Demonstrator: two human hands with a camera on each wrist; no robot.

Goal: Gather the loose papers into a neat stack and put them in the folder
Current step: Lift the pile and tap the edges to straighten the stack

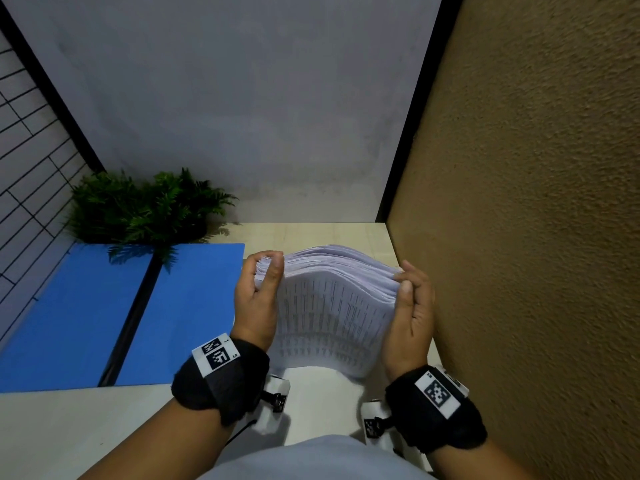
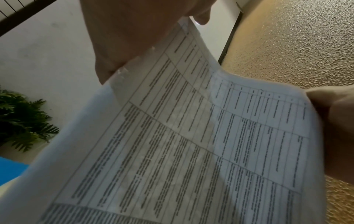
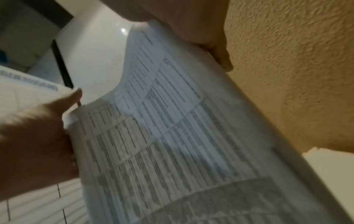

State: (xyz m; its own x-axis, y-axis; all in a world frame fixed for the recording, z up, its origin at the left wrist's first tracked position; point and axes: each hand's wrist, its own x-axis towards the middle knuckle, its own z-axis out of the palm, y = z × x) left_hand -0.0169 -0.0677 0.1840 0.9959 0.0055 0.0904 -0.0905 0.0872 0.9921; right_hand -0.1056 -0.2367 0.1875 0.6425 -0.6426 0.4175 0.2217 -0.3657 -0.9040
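Desk (image 1: 62, 427): pale wood-look top, boxed in by a grey back panel and a rough tan board (image 1: 536, 202) on the right.
Folder (image 1: 104, 313): blue, lying open and flat on the left half of the desk, a dark spine strip running down its middle; its right edge sits just beside the left hand.
Fern (image 1: 145, 209): green potted foliage in the far left corner, fronds overhanging the folder's far edge.
Paper stack (image 1: 332, 306): thick bundle of printed table sheets, held up off the desk to the right of the folder, bowed in a wave between the two hands, far edges fanned unevenly.
Left hand (image 1: 258, 299): grasping the stack's left edge, thumb on the near face, fingers curled over the far side.
Right hand (image 1: 414, 313): grasping the stack's right edge, thumb pressed on the near face, fingers wrapped behind.
Wrist bands (image 1: 221, 375): black, each with a white square-code tag.
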